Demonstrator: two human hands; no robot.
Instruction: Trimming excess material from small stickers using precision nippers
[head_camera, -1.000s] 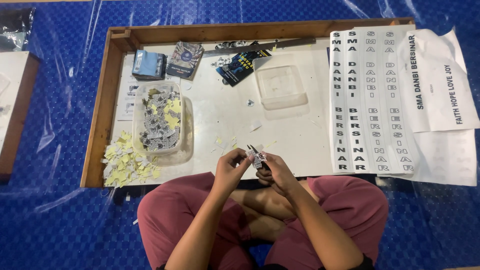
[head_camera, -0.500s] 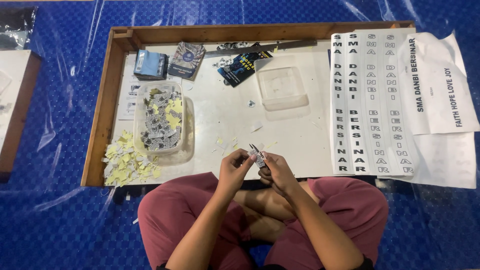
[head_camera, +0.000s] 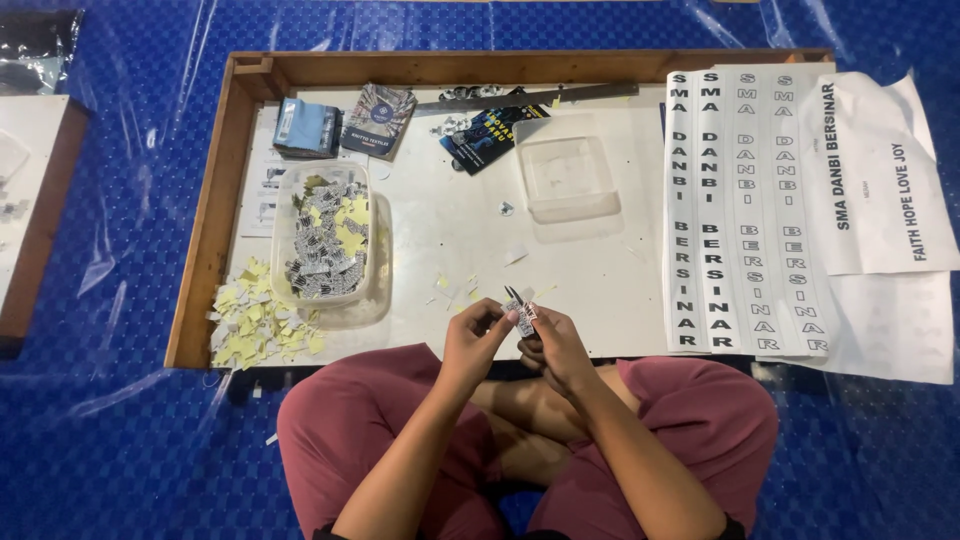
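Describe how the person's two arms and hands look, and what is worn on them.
Both forearms are bare from the elbows down; no sleeves reach into view. The left hand and the right hand are bare too: no gloves, and no watch, bracelet or ring that can be made out at this size. The only clothing in view is the dark red trousers.

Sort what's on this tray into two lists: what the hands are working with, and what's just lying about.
In use:
left hand
right hand
small printed sticker held between both hands
tweezers
tub of printed stickers
pile of yellow backing scraps

Lying about:
empty clear tub
two small booklets
metal ruler
lettered paper strips
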